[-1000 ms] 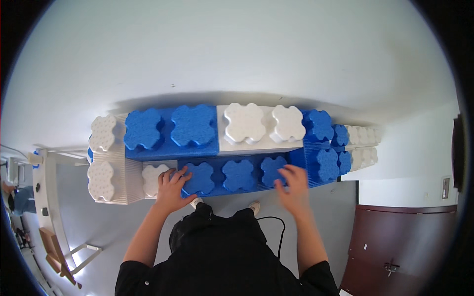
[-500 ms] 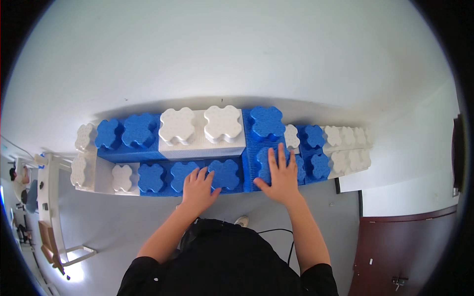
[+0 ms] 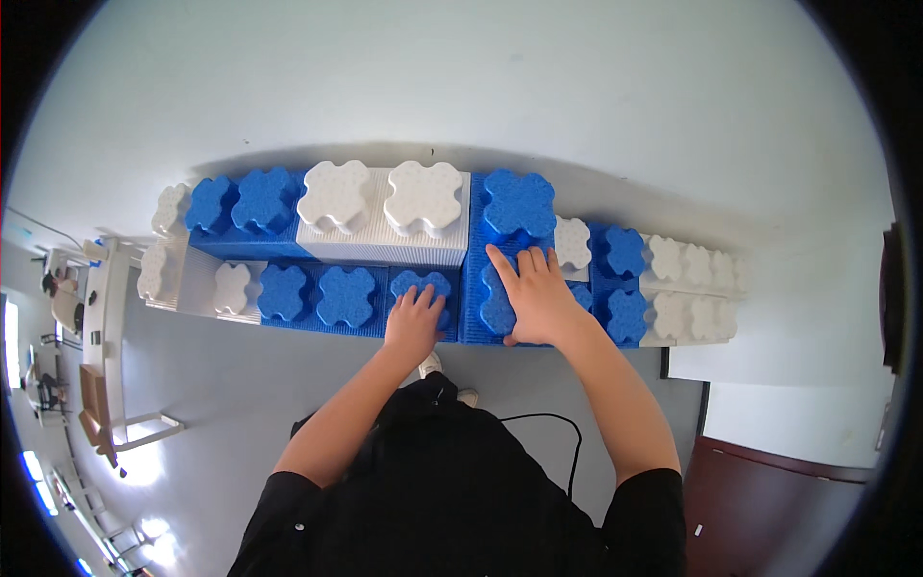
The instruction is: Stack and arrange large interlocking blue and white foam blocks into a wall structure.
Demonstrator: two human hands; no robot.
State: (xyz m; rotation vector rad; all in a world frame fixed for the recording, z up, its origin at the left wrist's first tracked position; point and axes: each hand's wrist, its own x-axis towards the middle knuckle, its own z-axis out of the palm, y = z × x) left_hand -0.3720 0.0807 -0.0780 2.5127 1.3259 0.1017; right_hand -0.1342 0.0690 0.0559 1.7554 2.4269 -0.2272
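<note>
A low wall of big blue and white toy building blocks with clover-shaped knobs stands before me. My left hand (image 3: 415,323) lies over the right-hand knob of a long blue block (image 3: 376,325) in the lower near row, fingers stretched out. To its right rises a taller blue block (image 3: 476,252) with one knob at the back and one in front. My right hand (image 3: 541,300) rests on this block's front knob (image 3: 494,306), index finger extended and thumb at the near edge. Its palm hides part of that knob. Behind my left hand is a raised white block (image 3: 383,231).
The blocks run alongside a pale wall (image 3: 461,77). More white blocks (image 3: 687,293) extend to the right. A dark red door (image 3: 769,510) is at lower right, a white table (image 3: 113,327) at far left. A black cable (image 3: 577,442) hangs beside me.
The view has shifted, so the blocks sit higher in it. My left hand has slid right along the lower blue block. My right hand has turned leftward over the taller block's front knob.
</note>
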